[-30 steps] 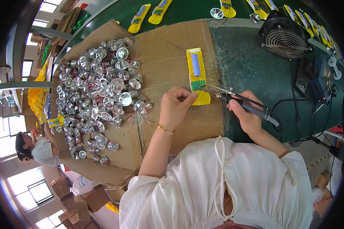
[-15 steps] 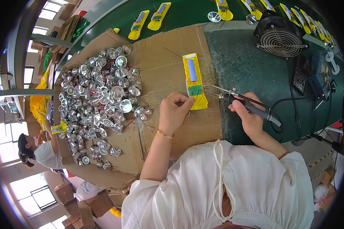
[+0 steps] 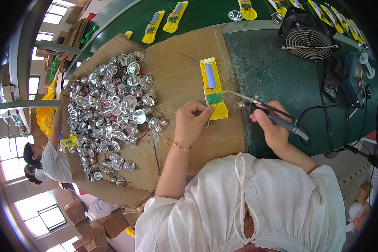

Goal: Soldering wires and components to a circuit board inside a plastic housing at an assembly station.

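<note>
Left hand [image 3: 192,124]: my grip is pinching thin wires at the lower end of the yellow casing [image 3: 213,88], fingertips pressed together just beside its small green circuit board [image 3: 213,98].
Right hand [image 3: 271,128]: my grip is closing around the soldering iron [image 3: 264,112], its tip reaching toward the circuit board.
Casing: it is lying on the cardboard sheet [image 3: 185,59], open side up, with a blue cylindrical cell [image 3: 210,78] in it.
Left of my hand: silver reflector cups [image 3: 113,105] are lying heaped on the cardboard.
Table [image 3: 273,71]: a small fan [image 3: 308,38] is standing at its far edge.
</note>
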Action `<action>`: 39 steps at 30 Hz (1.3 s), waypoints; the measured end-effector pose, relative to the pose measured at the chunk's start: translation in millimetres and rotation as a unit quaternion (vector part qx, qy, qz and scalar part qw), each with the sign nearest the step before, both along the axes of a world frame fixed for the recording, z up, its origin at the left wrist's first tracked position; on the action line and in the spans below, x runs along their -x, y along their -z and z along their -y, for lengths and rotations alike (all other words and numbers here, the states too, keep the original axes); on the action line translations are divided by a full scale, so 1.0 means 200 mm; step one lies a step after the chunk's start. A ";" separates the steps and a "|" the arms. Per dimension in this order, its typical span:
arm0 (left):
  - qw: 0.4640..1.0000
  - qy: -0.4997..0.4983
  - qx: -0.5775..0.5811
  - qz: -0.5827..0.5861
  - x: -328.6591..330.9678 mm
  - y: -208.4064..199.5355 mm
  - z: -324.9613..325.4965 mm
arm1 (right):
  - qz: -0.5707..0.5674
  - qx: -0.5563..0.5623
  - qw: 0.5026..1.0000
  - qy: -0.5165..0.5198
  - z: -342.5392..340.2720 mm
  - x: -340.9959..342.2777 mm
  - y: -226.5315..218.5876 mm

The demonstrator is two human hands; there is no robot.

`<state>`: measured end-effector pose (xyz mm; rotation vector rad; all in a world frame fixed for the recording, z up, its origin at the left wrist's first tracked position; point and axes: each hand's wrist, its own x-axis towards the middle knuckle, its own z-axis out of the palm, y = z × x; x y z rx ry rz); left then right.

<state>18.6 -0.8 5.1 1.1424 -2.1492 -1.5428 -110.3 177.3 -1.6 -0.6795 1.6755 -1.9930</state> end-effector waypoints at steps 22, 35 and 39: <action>0.986 0.101 0.059 0.122 0.04 -0.11 0.03 | 0.035 -0.003 0.997 0.065 -0.16 0.18 0.05; 0.879 -0.012 0.460 0.125 0.97 -0.03 1.05 | 0.101 -0.014 0.993 0.061 -0.12 0.18 0.11; 0.916 0.027 0.377 0.132 0.85 -0.02 1.00 | 0.106 -0.016 0.993 0.049 -0.14 0.18 0.10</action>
